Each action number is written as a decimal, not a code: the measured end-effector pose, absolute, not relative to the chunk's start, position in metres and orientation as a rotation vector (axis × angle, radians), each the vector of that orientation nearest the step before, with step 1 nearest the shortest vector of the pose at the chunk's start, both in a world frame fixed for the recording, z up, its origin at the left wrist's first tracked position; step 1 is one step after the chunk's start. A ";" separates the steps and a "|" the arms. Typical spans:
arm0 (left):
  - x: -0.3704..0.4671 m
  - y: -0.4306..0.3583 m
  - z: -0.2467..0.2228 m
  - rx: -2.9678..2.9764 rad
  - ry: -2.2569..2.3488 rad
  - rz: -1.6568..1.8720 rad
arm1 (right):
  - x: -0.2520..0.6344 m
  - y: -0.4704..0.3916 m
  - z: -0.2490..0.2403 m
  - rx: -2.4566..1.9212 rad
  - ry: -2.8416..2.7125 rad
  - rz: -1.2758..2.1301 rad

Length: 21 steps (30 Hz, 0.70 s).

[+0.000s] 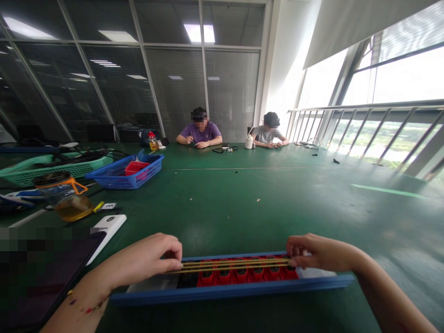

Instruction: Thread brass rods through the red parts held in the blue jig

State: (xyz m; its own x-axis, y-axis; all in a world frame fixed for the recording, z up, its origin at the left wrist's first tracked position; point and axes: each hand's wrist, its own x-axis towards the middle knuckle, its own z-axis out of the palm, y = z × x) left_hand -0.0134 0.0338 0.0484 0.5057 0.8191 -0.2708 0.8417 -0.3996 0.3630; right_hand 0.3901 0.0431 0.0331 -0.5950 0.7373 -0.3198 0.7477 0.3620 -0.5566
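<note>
Several thin tan sticks (236, 264) lie side by side across a long blue-edged tray (229, 294). My left hand (154, 259) pinches their left ends between thumb and fingers. At the right ends, my right hand (317, 252) is closed on them in the same way. Beneath the sticks, the tray holds a row of red compartments (241, 276) with dark contents too small to name. Pale translucent pieces (321, 273) show at the tray's two ends, partly under my hands.
At left are a dark-screened device (45, 277), a white phone-like object (113, 226), a jar of amber liquid (71, 203), a blue basket (118, 178) with a red box (136, 168), and a green basket (69, 164). Two people sit across the green table (294, 199).
</note>
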 end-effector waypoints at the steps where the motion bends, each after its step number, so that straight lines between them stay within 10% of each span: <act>1: -0.014 0.034 0.049 2.302 1.367 -0.065 | 0.390 0.043 0.033 1.408 2.576 -1.073; 21: -0.025 0.029 0.074 2.447 1.555 0.233 | 0.393 0.045 0.031 1.394 2.589 -1.086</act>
